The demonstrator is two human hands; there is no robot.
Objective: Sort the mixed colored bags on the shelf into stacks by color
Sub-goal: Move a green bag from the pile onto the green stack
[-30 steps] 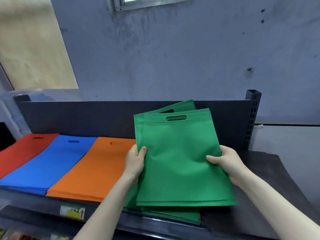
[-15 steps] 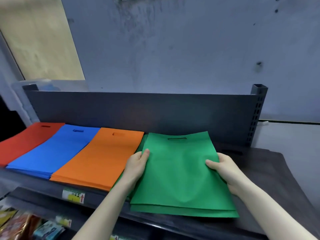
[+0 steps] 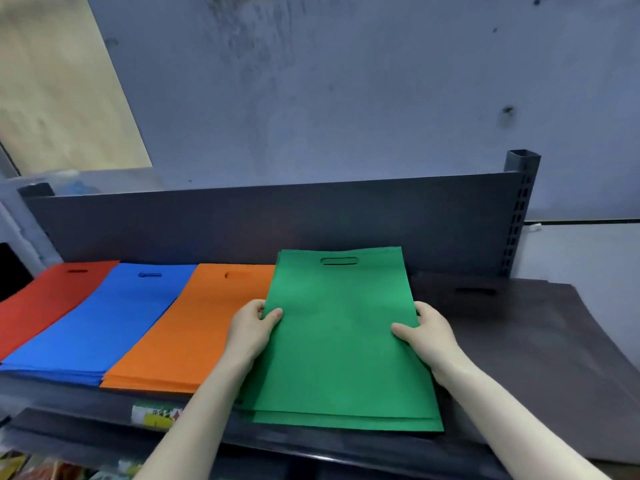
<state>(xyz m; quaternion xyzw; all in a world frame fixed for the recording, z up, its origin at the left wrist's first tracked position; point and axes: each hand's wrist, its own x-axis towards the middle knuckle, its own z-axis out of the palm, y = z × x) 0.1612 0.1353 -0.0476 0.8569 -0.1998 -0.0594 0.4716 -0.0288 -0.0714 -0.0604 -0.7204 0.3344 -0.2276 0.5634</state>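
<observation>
A stack of green bags [image 3: 339,341] lies flat on the dark shelf [image 3: 540,368], right of centre. My left hand [image 3: 251,329] grips its left edge, thumb on top and fingers underneath. My right hand [image 3: 427,332] grips the right edge the same way. To the left lie three more stacks side by side: orange bags [image 3: 194,327], blue bags [image 3: 100,320] and red bags [image 3: 41,299]. A dark brown bag [image 3: 485,306] lies flat to the right of the green stack, hard to tell from the shelf.
A dark back panel [image 3: 242,220] runs behind the stacks, ending in a slotted upright post [image 3: 519,216] at the right. A price label [image 3: 156,415] sits on the shelf's front edge. Packaged goods [image 3: 31,467] show on a lower level at bottom left.
The green stack, held up tilted a second ago, has come down flat on the shelf and slid back beside the orange stack. Both hands keep their hold on its edges.
</observation>
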